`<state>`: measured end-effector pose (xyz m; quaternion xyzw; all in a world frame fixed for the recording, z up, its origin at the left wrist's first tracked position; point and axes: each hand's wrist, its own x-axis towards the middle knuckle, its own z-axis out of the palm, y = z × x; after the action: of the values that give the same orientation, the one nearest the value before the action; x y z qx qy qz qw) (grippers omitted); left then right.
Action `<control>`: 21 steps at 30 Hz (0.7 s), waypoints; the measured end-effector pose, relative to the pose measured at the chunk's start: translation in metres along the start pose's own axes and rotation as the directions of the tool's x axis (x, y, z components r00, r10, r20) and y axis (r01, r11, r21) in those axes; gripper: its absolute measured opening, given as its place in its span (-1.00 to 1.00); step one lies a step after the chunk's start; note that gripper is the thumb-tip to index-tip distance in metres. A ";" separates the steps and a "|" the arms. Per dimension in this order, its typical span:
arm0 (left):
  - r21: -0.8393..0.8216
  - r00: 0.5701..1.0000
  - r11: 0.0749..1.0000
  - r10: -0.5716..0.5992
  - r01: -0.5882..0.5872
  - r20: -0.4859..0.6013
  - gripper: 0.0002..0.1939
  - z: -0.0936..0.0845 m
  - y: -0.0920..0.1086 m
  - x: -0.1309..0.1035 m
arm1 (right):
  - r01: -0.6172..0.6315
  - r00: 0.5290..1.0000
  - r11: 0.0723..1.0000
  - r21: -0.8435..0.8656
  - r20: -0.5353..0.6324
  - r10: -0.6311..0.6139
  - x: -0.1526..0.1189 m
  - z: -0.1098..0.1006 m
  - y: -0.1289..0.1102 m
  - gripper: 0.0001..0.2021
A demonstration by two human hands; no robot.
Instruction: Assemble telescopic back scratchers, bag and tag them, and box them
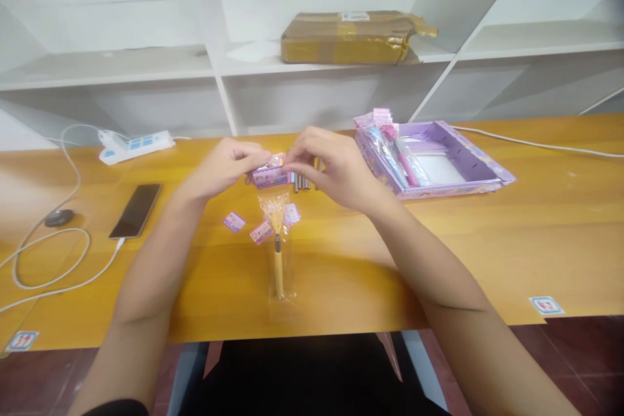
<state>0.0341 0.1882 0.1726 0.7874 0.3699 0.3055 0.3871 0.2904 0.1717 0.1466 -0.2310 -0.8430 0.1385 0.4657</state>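
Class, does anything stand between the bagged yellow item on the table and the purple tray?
Yes: the right forearm slants across between the bagged yellow item and the purple tray, near the tray's front left corner.

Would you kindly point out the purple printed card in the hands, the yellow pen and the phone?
Purple printed card (271, 177): head view, its front face.
Yellow pen (279, 273): head view, its barrel.
Phone (136, 210): head view, its screen's middle.

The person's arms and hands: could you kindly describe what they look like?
The left hand and right hand are bare, with no gloves or wristwatch showing. A black fabric sleeve edge shows on the left arm; no sleeve is visible on the right arm.
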 end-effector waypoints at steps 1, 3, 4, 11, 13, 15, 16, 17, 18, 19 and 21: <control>0.001 1.000 1.000 -0.004 0.004 0.001 -0.49 0.000 0.000 0.000 | -0.002 1.000 1.000 -0.001 0.001 0.002 0.000 0.000 0.001 -0.81; 0.004 1.000 1.000 -0.009 0.009 0.001 -0.49 0.000 0.000 0.000 | 0.006 1.000 1.000 -0.009 0.000 -0.006 0.000 0.001 0.002 -0.80; 0.006 1.000 1.000 -0.010 0.010 0.001 -0.49 0.001 0.001 0.000 | 0.015 1.000 1.000 -0.015 -0.005 -0.015 0.000 0.002 0.002 -0.80; -0.007 1.000 1.000 0.019 -0.019 0.007 -0.47 0.001 0.003 -0.001 | 0.093 0.995 0.996 -0.004 -0.025 -0.093 0.000 0.002 -0.001 -0.91; -0.007 0.999 1.000 0.029 -0.029 0.016 -0.46 0.001 0.002 0.000 | 0.105 0.994 0.994 0.005 -0.015 -0.105 0.000 0.003 -0.002 -0.92; -0.012 0.999 0.999 0.036 -0.036 0.027 -0.47 0.001 0.001 0.000 | 0.122 0.992 0.992 0.009 -0.008 -0.122 0.000 0.003 -0.003 -0.92; -0.014 0.999 0.999 0.040 -0.039 0.031 -0.47 0.001 0.001 0.000 | 0.128 0.992 0.992 0.013 0.001 -0.128 -0.001 0.003 -0.003 -0.92; -0.014 0.998 0.999 0.045 -0.044 0.032 -0.47 0.000 0.000 0.000 | 0.127 0.992 0.992 0.016 0.016 -0.127 -0.001 0.003 -0.004 -0.92; -0.014 0.998 0.999 0.049 -0.049 0.030 -0.47 0.000 0.000 0.000 | 0.118 0.992 0.993 0.018 0.036 -0.119 -0.002 0.003 -0.004 -0.92; -0.012 0.998 0.999 0.051 -0.051 0.029 -0.47 0.000 0.000 0.000 | 0.105 0.993 0.994 0.019 0.060 -0.106 -0.002 0.003 -0.005 -0.92; -0.008 0.999 0.999 0.048 -0.048 0.025 -0.47 0.000 0.001 0.000 | 0.078 0.992 0.997 0.017 0.100 -0.079 -0.003 0.002 -0.005 -0.91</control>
<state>0.0349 0.1879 0.1733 0.7984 0.3448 0.3061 0.3874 0.2886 0.1655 0.1458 -0.1873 -0.8729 0.1368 0.4293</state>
